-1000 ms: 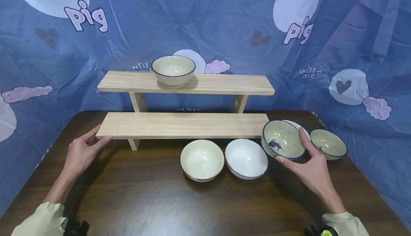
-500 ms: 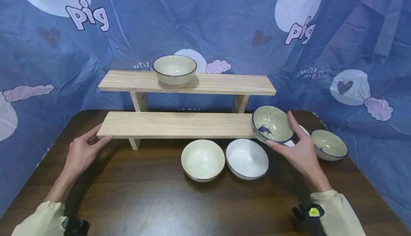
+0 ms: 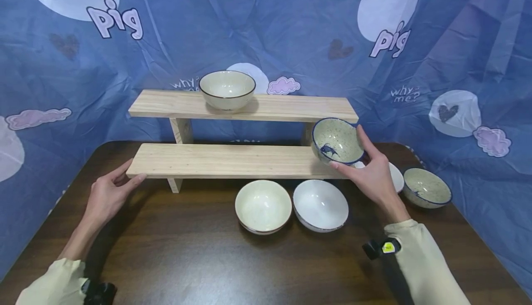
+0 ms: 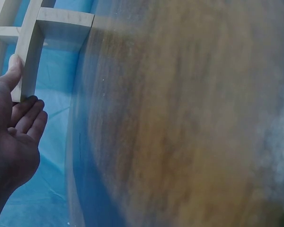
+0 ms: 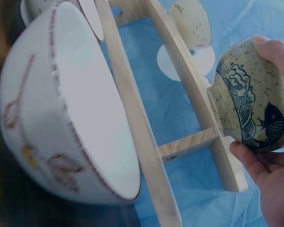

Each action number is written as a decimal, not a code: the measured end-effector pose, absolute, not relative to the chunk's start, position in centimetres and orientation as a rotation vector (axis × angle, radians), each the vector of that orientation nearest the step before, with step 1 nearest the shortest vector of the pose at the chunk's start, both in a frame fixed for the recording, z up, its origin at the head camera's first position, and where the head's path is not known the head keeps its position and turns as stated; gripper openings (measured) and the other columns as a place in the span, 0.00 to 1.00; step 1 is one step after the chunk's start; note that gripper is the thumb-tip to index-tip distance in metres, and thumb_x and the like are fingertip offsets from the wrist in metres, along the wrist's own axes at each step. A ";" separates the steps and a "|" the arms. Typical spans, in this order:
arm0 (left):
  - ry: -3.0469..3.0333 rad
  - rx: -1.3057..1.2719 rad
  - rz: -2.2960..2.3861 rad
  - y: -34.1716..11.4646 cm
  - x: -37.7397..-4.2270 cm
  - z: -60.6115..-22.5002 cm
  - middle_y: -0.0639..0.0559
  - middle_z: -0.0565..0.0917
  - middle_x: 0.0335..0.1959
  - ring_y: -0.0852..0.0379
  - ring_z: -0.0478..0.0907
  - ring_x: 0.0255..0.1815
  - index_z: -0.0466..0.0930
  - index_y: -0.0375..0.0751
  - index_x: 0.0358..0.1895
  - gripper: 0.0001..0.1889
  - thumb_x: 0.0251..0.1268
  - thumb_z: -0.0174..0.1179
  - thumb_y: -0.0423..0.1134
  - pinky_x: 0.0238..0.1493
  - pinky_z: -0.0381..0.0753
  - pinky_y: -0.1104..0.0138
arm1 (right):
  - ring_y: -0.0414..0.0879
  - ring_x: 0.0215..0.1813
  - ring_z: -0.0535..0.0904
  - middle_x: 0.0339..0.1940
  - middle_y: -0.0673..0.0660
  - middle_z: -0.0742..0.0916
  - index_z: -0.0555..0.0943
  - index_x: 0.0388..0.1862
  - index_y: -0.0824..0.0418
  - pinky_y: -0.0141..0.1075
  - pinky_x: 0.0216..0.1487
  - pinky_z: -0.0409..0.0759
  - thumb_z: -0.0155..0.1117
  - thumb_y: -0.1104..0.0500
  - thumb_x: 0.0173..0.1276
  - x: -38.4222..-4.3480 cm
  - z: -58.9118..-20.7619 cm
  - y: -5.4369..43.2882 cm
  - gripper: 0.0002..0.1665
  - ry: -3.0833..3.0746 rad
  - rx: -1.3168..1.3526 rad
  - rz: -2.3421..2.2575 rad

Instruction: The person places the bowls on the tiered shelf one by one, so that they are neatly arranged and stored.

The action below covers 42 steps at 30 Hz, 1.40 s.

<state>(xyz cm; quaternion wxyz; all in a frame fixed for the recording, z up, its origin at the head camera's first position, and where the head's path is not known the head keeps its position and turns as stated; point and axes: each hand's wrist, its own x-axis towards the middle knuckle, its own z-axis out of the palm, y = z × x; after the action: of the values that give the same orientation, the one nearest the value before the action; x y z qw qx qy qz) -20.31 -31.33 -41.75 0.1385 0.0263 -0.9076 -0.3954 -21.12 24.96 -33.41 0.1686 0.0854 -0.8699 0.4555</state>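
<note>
My right hand (image 3: pixel 376 171) holds a speckled bowl (image 3: pixel 338 140) with a blue rim and a blue fish painted inside, thumb at the near side and fingers at the right rim. In the head view this bowl overlaps the right end of the lower board of a two-tier wooden stand (image 3: pixel 232 159). The right wrist view shows a dark fish and wave pattern on its outside (image 5: pixel 241 94). At the stand's left end, my left hand (image 3: pixel 110 194) grips the corner of the lower board, the thumb (image 4: pixel 14 71) on one face and the fingers at its end.
A cream bowl with a brown rim (image 3: pixel 227 90) stands on the upper board. In front of the stand sit a cream bowl (image 3: pixel 263 206) and a white bowl (image 3: pixel 320 206). Another speckled bowl (image 3: pixel 426 187) and a partly hidden white dish (image 3: pixel 396 178) are at right. Blue cloth (image 3: pixel 291 28) hangs behind.
My right hand has carried the speckled bowl up and to the left, from beside the stand to over the lower board's right end. My left hand has stayed on the board's corner.
</note>
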 end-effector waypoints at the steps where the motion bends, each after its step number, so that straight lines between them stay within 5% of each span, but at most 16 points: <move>1: -2.625 0.078 -1.146 -31.3 -20.3 -41.7 0.26 0.75 0.64 0.28 0.77 0.62 0.65 0.31 0.77 0.39 0.74 0.64 0.54 0.37 0.66 0.82 | 0.61 0.79 0.62 0.83 0.62 0.62 0.54 0.85 0.58 0.56 0.71 0.64 0.82 0.55 0.59 -21.3 -33.3 24.8 0.63 -2.472 0.250 1.297; 25: -2.621 0.079 -1.153 -30.9 -20.8 -41.9 0.28 0.76 0.63 0.29 0.77 0.62 0.65 0.32 0.77 0.38 0.73 0.66 0.51 0.37 0.65 0.84 | 0.55 0.77 0.66 0.84 0.58 0.61 0.53 0.86 0.56 0.46 0.73 0.65 0.82 0.47 0.58 -26.3 -31.3 21.6 0.65 -2.483 0.273 1.336; 42: -2.620 0.071 -1.127 -31.4 -20.4 -41.9 0.27 0.76 0.63 0.28 0.77 0.61 0.66 0.32 0.76 0.38 0.73 0.66 0.51 0.36 0.65 0.84 | 0.49 0.69 0.74 0.82 0.59 0.64 0.51 0.86 0.55 0.41 0.65 0.72 0.83 0.41 0.55 -29.5 -29.7 18.0 0.70 -2.453 0.283 1.453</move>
<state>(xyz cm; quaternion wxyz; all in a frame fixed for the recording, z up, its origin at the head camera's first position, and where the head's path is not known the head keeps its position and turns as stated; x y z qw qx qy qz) -20.39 -31.36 -41.90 0.1437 0.0246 -0.9088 -0.3910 -29.54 17.96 -29.68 0.1377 0.0978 -0.8480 0.5023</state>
